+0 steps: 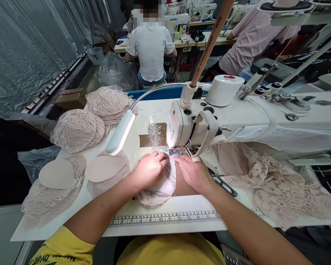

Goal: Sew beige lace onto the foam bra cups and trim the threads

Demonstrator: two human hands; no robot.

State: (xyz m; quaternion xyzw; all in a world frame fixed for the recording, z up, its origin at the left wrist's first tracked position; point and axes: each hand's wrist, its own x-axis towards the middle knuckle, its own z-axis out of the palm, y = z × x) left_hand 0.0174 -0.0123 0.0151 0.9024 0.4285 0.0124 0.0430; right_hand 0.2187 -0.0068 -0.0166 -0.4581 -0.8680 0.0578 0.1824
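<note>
Under the head of the sewing machine (179, 127) lies a pale pink lace bra cup (171, 176) with a smooth light lining. My left hand (151, 167) presses on the cup from the left, its fingers bent and drawn together on the material close to the needle area. To the right of the cup, my right hand (191, 171) lies low on the machine bed, fingers stretched towards the presser foot, their tips by the cup's edge. The needle itself is hard to make out. Dark scissors or snips (223, 183) rest beside my right wrist.
Stacks of lace pieces (75, 130) and smooth oval cups (57, 173) lie at left. More lace (278, 184) is heaped at right. A bendable lamp (121, 132) arches over the table; a ruler strip (165, 218) runs along its front. Two people sit beyond.
</note>
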